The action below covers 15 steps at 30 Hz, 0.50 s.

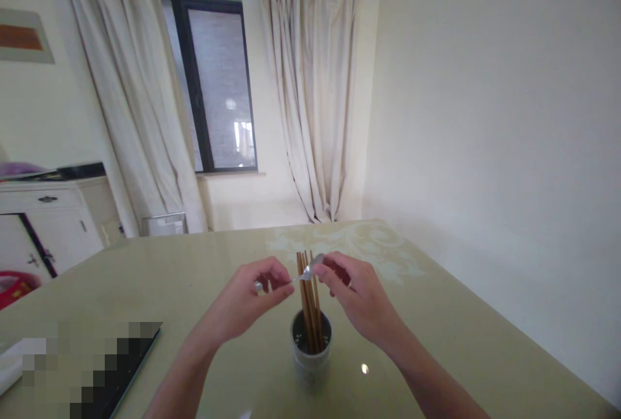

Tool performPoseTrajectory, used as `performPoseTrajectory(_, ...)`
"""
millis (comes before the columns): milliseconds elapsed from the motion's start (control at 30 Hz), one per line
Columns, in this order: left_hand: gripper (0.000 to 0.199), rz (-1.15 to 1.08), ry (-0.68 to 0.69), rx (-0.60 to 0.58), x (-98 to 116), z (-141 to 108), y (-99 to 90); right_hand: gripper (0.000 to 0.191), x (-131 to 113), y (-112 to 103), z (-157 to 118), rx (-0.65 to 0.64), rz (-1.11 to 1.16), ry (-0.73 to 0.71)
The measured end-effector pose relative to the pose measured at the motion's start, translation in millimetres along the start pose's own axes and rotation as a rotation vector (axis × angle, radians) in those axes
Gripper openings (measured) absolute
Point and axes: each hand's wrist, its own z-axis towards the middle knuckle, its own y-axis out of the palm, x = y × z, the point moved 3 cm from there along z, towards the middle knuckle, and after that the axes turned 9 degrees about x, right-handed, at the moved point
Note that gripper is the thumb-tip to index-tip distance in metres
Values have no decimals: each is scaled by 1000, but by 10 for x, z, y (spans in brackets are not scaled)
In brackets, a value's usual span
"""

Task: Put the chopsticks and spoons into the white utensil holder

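- The spoon (pixel 307 271) is held between the two hands, above the cup (pixel 311 362) and in front of the chopsticks (pixel 310 315), partly covering their upper ends.
- The left hand (pixel 245 296) pinches the spoon's thin handle between thumb and forefinger; a small shiny bit shows behind those fingers (the handle's end or something else, I cannot tell).
- The right hand (pixel 361 290) has its thumb and forefinger pressed on the spoon's bowl, hiding part of it; its other fingers curl out of clear sight.
- The chopsticks lean together in the cup, their lower ends hidden inside.
- The cup carries pale marks near its inner rim and a faint design on its front, both too blurred to read.
- On the table (pixel 233 367), blocky pixels cover much of a dark flat thing (pixel 130 367) at lower left.
- A red object (pixel 17 288) is cut off by the left edge.
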Motion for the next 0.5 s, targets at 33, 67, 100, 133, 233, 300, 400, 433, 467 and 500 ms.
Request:
performPoseTrajectory(33,24,-14,9,7,117,-25,48,30,-19,-5,-11,27,26,-9)
performPoseTrajectory(67,23,-21,14,13,208,-47,95,30,-33,-12,-20,55,32,-21)
performPoseTrajectory(100,22,-21,17,18,270,-62,133,29,-38,-23,-26,79,29,-31)
performPoseTrajectory(133,21,-13,23,24,304,-68,159,28,-36,-39,-27,100,25,-38)
performPoseTrajectory(233,27,47,39,-8,228,-36,151,22,-2,-128,-2,160,12,-57)
performPoseTrajectory(300,37,155,7,-49,15,7,87,18,27,-224,30,222,-24,-94)
performPoseTrajectory(400,37,604,-182,-81,-500,32,-50,14,68,-335,80,234,-80,-145)
performPoseTrajectory(433,29,799,-284,-104,-687,18,-96,13,82,-347,93,207,-93,-151)
performPoseTrajectory(467,21,931,-370,-129,-854,-4,-131,12,97,-344,103,170,-107,-154)
performPoseTrajectory(500,19,998,-425,-143,-992,-27,-152,12,110,-325,110,128,-125,-156)
